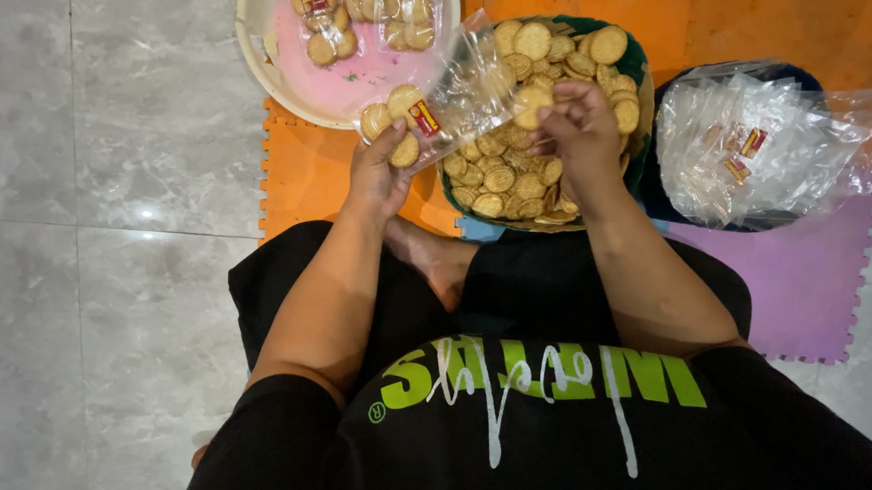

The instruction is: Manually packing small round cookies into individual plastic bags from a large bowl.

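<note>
- The left hand (380,172), near the middle of the frame, has its grip closed on a clear bag (444,101). The bag already has a few round biscuits at its bottom and a red label.
- The bag tilts with its open mouth toward the right hand, so a biscuit can slide in.
- The right hand (576,128) pinches one biscuit (530,106) in its fingertips, right at the bag's mouth.
- Just under that hand sits a basket (636,67) heaped with loose biscuits, close for easy reach.
- At the upper left, a pale round tray (253,27) holds filled bags.
- At the right, a pile of empty clear bags (760,143) waits on the foam floor mat (802,274).
</note>
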